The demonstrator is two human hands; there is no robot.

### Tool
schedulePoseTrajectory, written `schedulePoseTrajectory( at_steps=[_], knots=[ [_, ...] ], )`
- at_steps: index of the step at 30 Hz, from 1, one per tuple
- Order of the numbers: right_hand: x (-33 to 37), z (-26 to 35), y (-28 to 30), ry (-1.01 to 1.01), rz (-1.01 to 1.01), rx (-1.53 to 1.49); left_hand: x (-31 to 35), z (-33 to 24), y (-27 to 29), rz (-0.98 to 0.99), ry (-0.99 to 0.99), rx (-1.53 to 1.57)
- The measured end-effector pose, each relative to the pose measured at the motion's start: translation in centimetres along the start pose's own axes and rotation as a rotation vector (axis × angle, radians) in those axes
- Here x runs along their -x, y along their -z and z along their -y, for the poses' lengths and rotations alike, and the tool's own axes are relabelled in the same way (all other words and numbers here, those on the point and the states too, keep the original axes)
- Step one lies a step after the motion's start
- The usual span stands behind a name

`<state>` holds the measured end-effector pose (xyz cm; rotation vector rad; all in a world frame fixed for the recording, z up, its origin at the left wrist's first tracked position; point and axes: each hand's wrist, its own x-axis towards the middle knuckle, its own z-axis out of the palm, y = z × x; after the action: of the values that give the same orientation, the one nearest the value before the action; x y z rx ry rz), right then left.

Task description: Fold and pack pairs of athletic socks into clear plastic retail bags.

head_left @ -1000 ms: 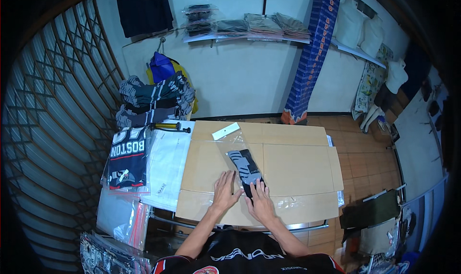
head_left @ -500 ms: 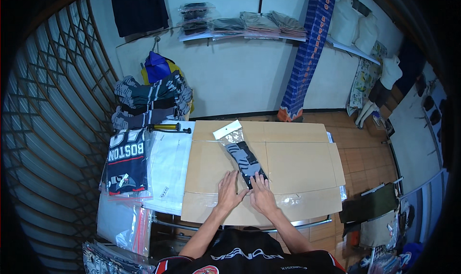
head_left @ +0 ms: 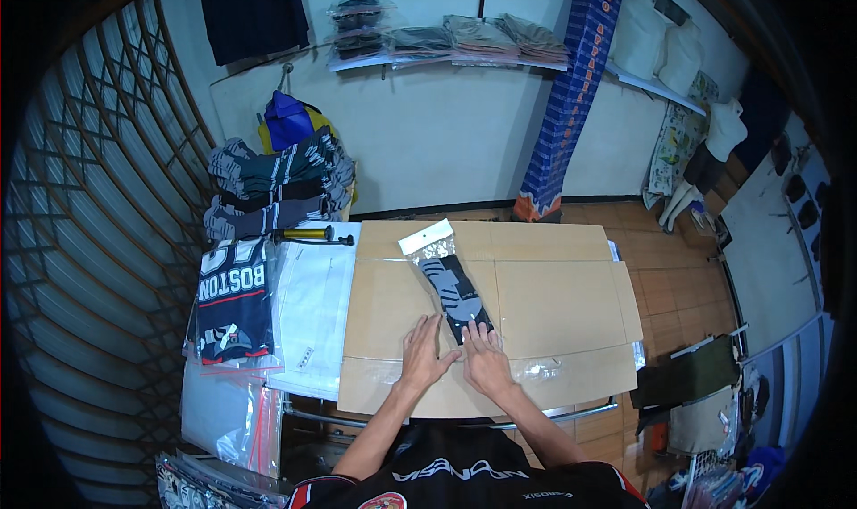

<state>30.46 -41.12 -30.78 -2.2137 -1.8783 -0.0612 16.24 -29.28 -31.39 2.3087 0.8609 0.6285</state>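
Observation:
A pair of grey and black socks (head_left: 456, 290) lies folded flat in a clear plastic bag with a white header strip (head_left: 426, 237) at its far end. The pack rests slantwise on a flattened brown cardboard sheet (head_left: 562, 308) that covers the table. My right hand (head_left: 487, 364) touches the near end of the pack with its fingertips, fingers loosely extended. Just left of that same end, my left hand (head_left: 426, 355) lies on the cardboard, fingers stretched and thumb pointing toward the right hand. Nothing is in its grasp.
Left of the cardboard lie a bagged navy jersey (head_left: 235, 299), a white sheet (head_left: 312, 317) and a black-and-yellow hand pump (head_left: 312, 235). Stacked striped socks (head_left: 281, 183) stand behind them. A blue patterned pillar (head_left: 569, 98) rises beyond the table; a wall shelf (head_left: 446, 61) carries bagged goods.
The sock pack has shifted very slightly away from me, and my right fingers now touch only its near edge. Both hands have otherwise hardly moved. The whole view has tilted a little.

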Motion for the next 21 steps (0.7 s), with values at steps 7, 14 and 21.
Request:
schedulePoseTrajectory(
  at_steps=[7,14,21],
  knots=[
    [-1.7,-0.6,-0.3,-0.008,0.024,-0.131,0.1,0.0,0.2,0.031,0.018,0.021],
    [-1.7,-0.9,-0.2,-0.01,0.002,-0.194,-0.1,-0.2,0.4,0.031,0.013,0.017],
    [0.5,-1.5,1.5,0.046,-0.183,-0.437,0.1,0.3,1.1,0.054,0.028,0.064]
  ],
)
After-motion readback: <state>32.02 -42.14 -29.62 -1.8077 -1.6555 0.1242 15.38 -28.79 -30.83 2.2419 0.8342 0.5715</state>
